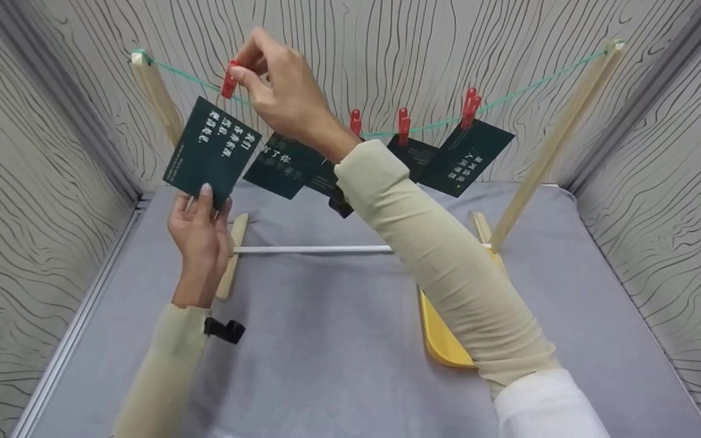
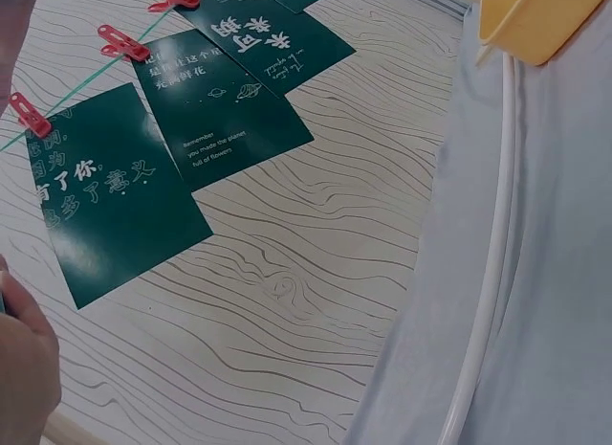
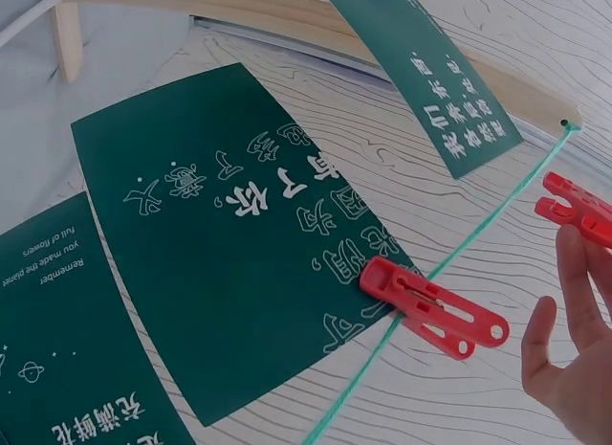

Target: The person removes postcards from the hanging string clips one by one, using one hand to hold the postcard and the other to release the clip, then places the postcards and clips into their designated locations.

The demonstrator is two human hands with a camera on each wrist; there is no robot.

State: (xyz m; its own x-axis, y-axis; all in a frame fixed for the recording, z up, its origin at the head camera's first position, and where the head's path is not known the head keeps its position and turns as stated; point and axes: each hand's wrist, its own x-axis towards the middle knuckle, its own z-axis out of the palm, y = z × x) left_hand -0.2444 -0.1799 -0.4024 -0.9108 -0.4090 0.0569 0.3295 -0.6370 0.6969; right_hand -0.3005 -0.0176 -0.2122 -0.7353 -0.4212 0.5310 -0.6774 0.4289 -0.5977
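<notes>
Left hand's fingers pinch dark-green printed rectangular card by lower edge, below thin green string. Right hand's fingers pinch small red plastic clothespin beside string. Card likely light, bendable, smooth; best held by edges.

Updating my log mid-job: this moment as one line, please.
left hand: holds green card, unclipped | right hand: pinches red clothespin near cord | other cards: clipped to cord

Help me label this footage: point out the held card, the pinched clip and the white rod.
Held card [image 1: 212, 149]: head view, middle of printed face.
Pinched clip [image 1: 229, 83]: head view, red body.
White rod [image 1: 314, 249]: head view, visible middle.
</notes>
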